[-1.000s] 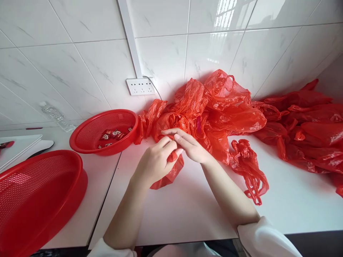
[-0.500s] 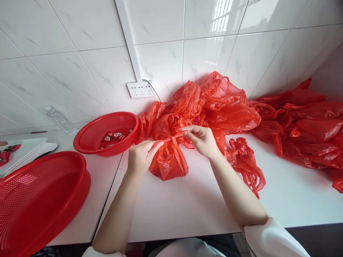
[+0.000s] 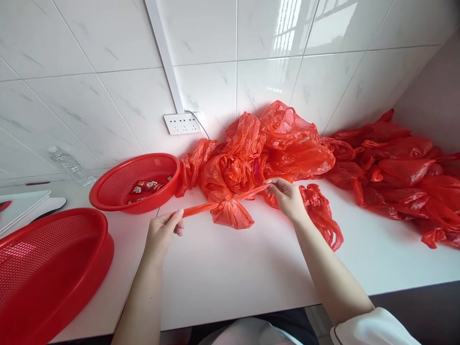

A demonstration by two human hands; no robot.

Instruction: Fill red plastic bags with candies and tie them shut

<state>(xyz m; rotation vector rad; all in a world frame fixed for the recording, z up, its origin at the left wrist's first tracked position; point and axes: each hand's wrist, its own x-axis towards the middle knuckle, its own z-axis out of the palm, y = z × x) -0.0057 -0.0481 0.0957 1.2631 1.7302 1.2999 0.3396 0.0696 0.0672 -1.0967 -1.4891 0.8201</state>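
Left hand [image 3: 164,234] and right hand [image 3: 287,197] pinch handles [image 3: 199,209]; red bag [image 3: 233,215] between them.

Two hands [image 3: 163,235] [image 3: 289,200] hold one knotted red bag [image 3: 233,215]; left of it are two red baskets [image 3: 111,184] [image 3: 53,273], one clear bottle [image 3: 72,166], one white tray [image 3: 27,202] and one socket panel [image 3: 182,123]. Other bags [image 3: 294,160] behind and right of it are too tangled to count.

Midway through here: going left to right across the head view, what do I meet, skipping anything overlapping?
Large red basket → left hand → red bag with its ends stretched sideways → right hand → heap of bags at far right.
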